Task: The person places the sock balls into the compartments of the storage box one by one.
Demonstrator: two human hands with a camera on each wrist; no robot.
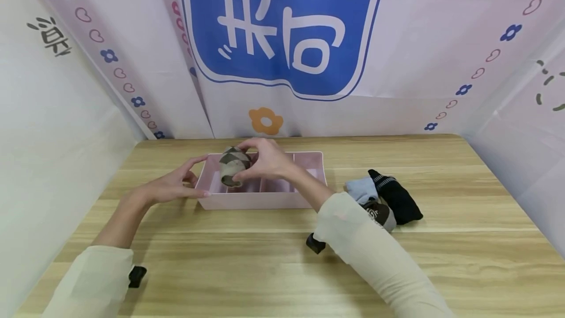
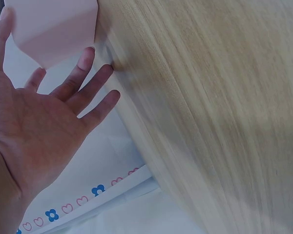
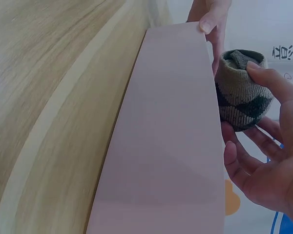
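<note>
A pink divided box (image 1: 260,201) stands on the table. My right hand (image 1: 268,161) holds a rolled sock (image 1: 233,162), beige-grey with dark green diamonds, over the box's left part. In the right wrist view, the thumb lies at the rolled sock's (image 3: 244,92) open top and the fingers are beneath and behind it. At the box's left end, my left hand (image 1: 176,183) has its thumb at the near corner and index finger at the far one. The left wrist view shows this hand (image 2: 39,112) with extended fingers, several of them free of the box's end wall (image 2: 53,29).
Right of the box lies a group of socks: a light blue one (image 1: 362,190), a black one (image 1: 399,200) and a brown-and-grey one (image 1: 381,215), partly behind my right sleeve (image 1: 353,229). A printed cloth wall (image 1: 397,117) rises behind the wooden table (image 1: 229,269).
</note>
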